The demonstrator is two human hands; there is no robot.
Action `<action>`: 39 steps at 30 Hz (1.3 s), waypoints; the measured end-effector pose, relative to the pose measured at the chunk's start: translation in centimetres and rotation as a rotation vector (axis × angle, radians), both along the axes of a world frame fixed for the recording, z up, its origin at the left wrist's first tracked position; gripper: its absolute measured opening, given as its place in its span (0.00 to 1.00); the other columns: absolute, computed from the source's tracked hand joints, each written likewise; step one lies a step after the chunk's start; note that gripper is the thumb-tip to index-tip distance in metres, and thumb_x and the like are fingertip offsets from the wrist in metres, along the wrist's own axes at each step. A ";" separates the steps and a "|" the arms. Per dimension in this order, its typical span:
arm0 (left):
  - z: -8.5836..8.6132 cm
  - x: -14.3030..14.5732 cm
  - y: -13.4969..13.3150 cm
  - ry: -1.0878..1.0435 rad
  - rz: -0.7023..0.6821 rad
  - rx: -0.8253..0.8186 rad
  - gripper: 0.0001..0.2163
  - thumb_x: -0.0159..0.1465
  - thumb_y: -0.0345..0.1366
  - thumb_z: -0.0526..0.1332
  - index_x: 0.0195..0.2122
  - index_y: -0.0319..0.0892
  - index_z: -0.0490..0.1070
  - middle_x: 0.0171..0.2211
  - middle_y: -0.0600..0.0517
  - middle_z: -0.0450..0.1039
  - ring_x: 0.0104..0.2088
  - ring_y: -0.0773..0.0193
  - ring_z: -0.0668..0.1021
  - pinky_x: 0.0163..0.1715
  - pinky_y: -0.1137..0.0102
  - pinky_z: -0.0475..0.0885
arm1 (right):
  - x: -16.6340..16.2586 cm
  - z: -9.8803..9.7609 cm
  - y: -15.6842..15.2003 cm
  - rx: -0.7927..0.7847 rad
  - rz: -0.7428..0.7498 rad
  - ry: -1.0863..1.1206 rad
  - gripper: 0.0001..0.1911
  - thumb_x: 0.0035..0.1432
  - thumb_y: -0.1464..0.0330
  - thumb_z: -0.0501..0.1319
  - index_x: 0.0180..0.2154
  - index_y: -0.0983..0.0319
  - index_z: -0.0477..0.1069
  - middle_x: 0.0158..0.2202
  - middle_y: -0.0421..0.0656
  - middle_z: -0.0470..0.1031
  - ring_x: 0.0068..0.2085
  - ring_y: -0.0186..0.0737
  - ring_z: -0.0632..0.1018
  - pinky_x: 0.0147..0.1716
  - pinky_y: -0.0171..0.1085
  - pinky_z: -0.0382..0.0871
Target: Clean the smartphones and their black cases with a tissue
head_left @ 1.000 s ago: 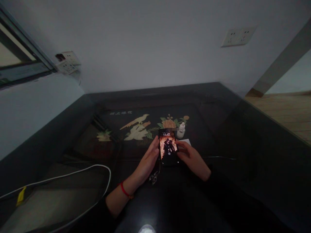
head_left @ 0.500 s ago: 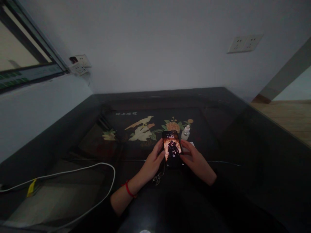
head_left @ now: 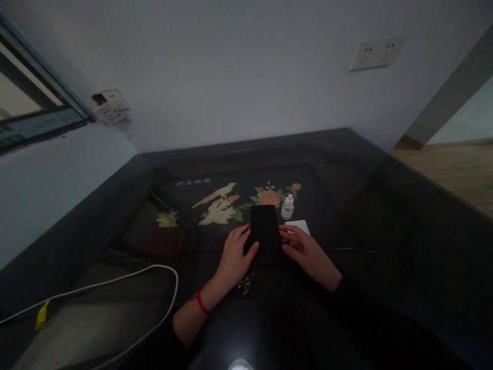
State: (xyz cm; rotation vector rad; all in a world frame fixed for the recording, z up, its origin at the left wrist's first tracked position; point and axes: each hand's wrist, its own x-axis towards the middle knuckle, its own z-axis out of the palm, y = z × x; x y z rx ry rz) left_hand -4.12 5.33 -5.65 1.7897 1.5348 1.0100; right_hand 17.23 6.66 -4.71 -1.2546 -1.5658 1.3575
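A smartphone (head_left: 265, 234) with a dark screen is between my hands over the black tabletop (head_left: 331, 180). My left hand (head_left: 235, 253) grips its left edge, thumb resting near the screen's lower left. At the right edge, the fingertips of my right hand (head_left: 304, 251) are curled against the phone's side. A charm strap (head_left: 245, 282) shows below the phone, beside my left wrist. Just beyond my right fingers lies a white card or paper (head_left: 299, 225), partly covered by them. Behind it stands a small white-capped dropper bottle (head_left: 287, 208).
A white cable (head_left: 175, 288) with a yellow tag (head_left: 41, 314) curves over the left side. Flowers and a bird (head_left: 219, 205) decorate the tabletop. Sockets (head_left: 375, 54) are on the wall behind, and a window (head_left: 34, 92) is at the left.
The phone's screen has gone from a lit lock picture to dark. More of the white card shows beside my right hand. The view has shifted slightly.
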 end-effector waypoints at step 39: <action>3.8 1.3 -2.9 -1.034 0.417 -0.337 0.17 0.56 0.45 0.66 0.45 0.46 0.72 0.45 0.51 0.77 0.45 0.62 0.78 0.42 0.70 0.75 | 1.2 3.8 -1.1 -0.249 -0.037 0.529 0.19 0.55 0.65 0.64 0.47 0.59 0.63 0.34 0.38 0.76 0.34 0.36 0.82 0.39 0.41 0.79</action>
